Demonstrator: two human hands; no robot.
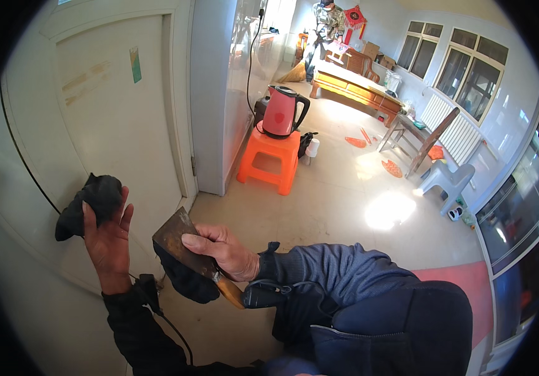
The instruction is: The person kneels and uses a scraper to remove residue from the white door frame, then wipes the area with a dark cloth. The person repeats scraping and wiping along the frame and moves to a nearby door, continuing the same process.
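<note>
My left hand [109, 239] is raised against a dark cloth [93, 204], with its palm and fingers pressed to it beside the pale door [123, 122]. In my right hand [224, 249] is a broad metal scraper [180, 239] with a wooden handle [229, 291]; my thumb lies on its flat, stained blade. A black cloth or glove [187, 279] hangs below the blade, and whether my fingers hold it too is hidden. Brown smears [86, 82] and a green sticker [135, 65] mark the upper part of the door.
A red electric kettle [282, 110] stands on an orange plastic stool [269, 155] past the door frame. At the far end, a person [328, 28] stands by a straw broom [295, 73] and a wooden table [354, 89]. A grey plastic stool [448, 181] is at right.
</note>
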